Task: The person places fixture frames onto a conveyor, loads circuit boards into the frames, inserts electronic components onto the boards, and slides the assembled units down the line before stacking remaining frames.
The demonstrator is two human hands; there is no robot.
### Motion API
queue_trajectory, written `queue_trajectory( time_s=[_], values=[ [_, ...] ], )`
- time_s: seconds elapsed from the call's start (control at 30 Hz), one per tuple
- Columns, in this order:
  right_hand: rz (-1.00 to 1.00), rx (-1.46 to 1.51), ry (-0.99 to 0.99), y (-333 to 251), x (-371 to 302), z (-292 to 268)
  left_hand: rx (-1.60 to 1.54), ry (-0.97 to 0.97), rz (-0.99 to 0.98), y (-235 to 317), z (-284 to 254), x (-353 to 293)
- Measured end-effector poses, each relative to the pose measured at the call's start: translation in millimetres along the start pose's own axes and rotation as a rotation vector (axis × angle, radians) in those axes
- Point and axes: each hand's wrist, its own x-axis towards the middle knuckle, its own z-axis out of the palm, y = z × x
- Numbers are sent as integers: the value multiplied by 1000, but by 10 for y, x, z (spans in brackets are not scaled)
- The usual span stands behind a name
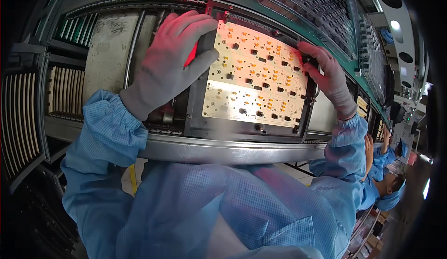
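Note:
A cream circuit board (253,75) with rows of black and orange parts lies in a black carrier frame (195,107) on the conveyor before me. My left hand (174,51), in a grey glove, is spread at the board's upper left corner. Its fingertips and thumb are apart and touch the left edge. At the upper right edge is my right hand (328,70), gloved too. Its finger and thumb are bent and parted at the frame's side; what lies beneath them is partly hidden. Red light falls on both gloves and the board's top.
A silver rail (233,153) runs between my body and the conveyor. Clear plastic trays (309,14) stand on the green surface beyond. Racks holding boards (21,119) are at the far left. To the right, a person in blue (379,184) sits along the line.

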Motion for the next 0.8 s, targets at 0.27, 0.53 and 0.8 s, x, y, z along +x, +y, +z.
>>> queue_trajectory(
  time_s=[0.27,0.53,0.8],
  values=[
    [-222,-77,-60,70,76,-45,-39,-26,-2,16,-1,-12],
    [-307,-261,-51,113,121,-63,-31,-7,1,-122,58,-56],
    [-562,-652,-78,128,153,-129,-108,-6,-19,-88,46,16]
  ],
)
